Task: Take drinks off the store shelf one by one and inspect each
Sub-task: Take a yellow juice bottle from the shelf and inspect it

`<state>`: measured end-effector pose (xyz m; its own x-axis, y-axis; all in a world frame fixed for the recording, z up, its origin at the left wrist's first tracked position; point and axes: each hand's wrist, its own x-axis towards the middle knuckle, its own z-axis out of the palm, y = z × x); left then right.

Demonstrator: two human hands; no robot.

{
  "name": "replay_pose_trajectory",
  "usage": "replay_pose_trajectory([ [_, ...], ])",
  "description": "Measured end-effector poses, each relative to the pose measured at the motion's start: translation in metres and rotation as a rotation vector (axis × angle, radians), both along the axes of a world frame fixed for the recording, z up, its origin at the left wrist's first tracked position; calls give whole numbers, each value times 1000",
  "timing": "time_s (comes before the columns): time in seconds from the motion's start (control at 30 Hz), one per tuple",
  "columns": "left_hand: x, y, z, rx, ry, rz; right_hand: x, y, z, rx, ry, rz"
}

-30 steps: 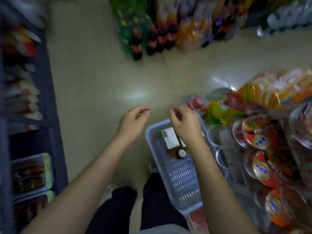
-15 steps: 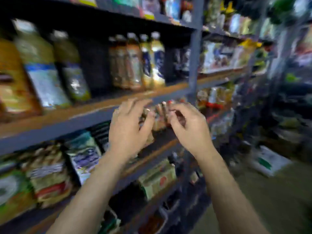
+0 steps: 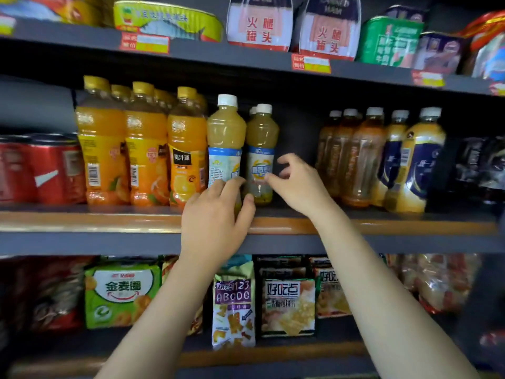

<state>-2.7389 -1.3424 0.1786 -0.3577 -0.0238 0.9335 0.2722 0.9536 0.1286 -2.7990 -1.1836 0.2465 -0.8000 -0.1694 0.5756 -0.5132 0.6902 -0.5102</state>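
On the middle shelf (image 3: 109, 222), two pale yellow juice bottles with white caps stand side by side. My left hand (image 3: 216, 217) is wrapped around the lower part of the left pale bottle (image 3: 225, 132), thumb on its right side, hiding its base. My right hand (image 3: 297, 184) hovers beside the right pale bottle (image 3: 261, 138) with loosely curled fingers. Its index fingertip is at the bottle's label and it holds nothing.
Orange juice bottles (image 3: 144, 149) and red cans (image 3: 41, 168) stand to the left, and amber tea bottles (image 3: 363, 154) to the right after a gap. Tins (image 3: 169, 20) fill the shelf above and snack bags (image 3: 233, 302) the shelf below.
My view swung from a basket on the floor up to the drinks shelf. Both hands reached forward, and my left hand took hold of the pale juice bottle.
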Motion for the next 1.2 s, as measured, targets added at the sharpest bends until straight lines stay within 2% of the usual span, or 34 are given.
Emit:
replay_pose_trajectory([
  [0.13, 2, 2, -1, -4, -16, 49, -42, -10, 22, -103, -341, 161],
  [0.23, 4, 4, -1, 16, -20, 61, -60, -23, 31, -188, -442, 267],
  [0.37, 8, 6, 1, 12, 4, 88, -64, -25, 33, -227, -394, 291],
  [0.57, 9, 4, 1, 15, -25, 55, -52, -9, 43, -488, -236, 305],
  [0.67, 10, 4, 2, 29, -53, 51, -36, 10, 58, -414, -265, 335],
  [0.73, 10, 4, 3, 107, -91, 12, -17, 25, 65, -345, -287, 357],
  [0.87, 19, 12, 11, 441, -122, -310, 25, 41, 63, -416, -359, 411],
  [0.97, 34, 34, 10, 531, -95, -552, 57, 43, 45, -524, -450, 483],
  [1.1, 64, 57, 1, 875, -321, -925, 94, 29, 2, -759, -410, 606],
  [1.2, 82, 58, -15, 945, -444, -1072, 114, 13, -25, -924, -375, 700],
])
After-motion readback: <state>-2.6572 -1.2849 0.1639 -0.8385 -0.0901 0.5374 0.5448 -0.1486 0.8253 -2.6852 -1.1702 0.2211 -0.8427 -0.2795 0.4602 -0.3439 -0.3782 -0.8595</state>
